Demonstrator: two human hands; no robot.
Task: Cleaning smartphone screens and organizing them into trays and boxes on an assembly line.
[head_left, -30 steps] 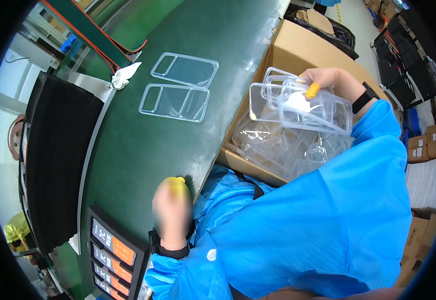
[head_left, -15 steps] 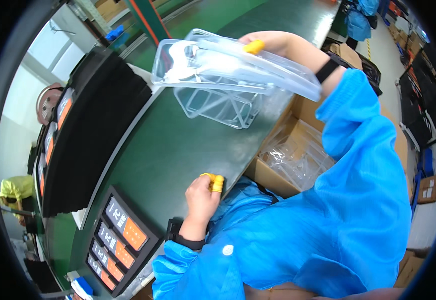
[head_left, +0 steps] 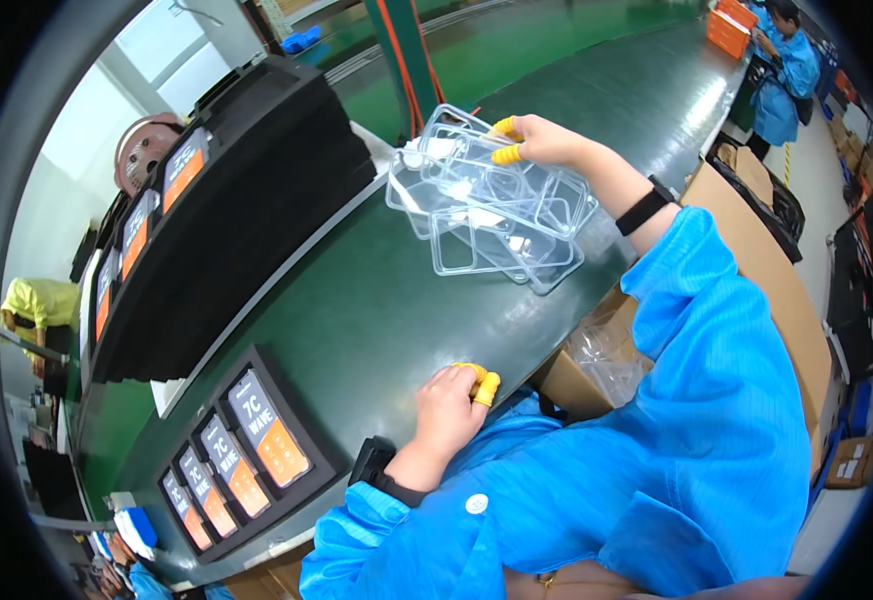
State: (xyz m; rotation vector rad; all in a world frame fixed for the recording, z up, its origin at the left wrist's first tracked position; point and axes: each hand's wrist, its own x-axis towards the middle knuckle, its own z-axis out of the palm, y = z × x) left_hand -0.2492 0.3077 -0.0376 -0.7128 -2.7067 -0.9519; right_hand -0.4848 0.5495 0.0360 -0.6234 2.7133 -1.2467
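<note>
Several clear plastic trays (head_left: 477, 235) lie in a loose, overlapping pile on the green bench, some with white patches on them. At the pile's far right edge is my right hand (head_left: 549, 142), its yellow-capped thumb and finger apart over the upper tray, gripping nothing that I can see. My left hand (head_left: 447, 405) rests at the bench's near edge, fingers curled in and yellow caps on two of them. Nothing shows in it. To its left lies a black foam tray (head_left: 325, 462) with several flat black-and-orange packs (head_left: 269, 425) in its slots.
Black foam trays (head_left: 247, 190) form a tall stack along the bench's left side. An open cardboard box (head_left: 569, 385) with clear plastic inside stands against the near bench edge. A green post (head_left: 397, 60) rises behind the pile. A co-worker in blue (head_left: 782, 85) is beside an orange crate (head_left: 731, 28).
My right hand has lowered the clear trays onto the bench, where they have spread out, and its fingers have parted. My left hand stays curled at the edge. The view has shifted.
</note>
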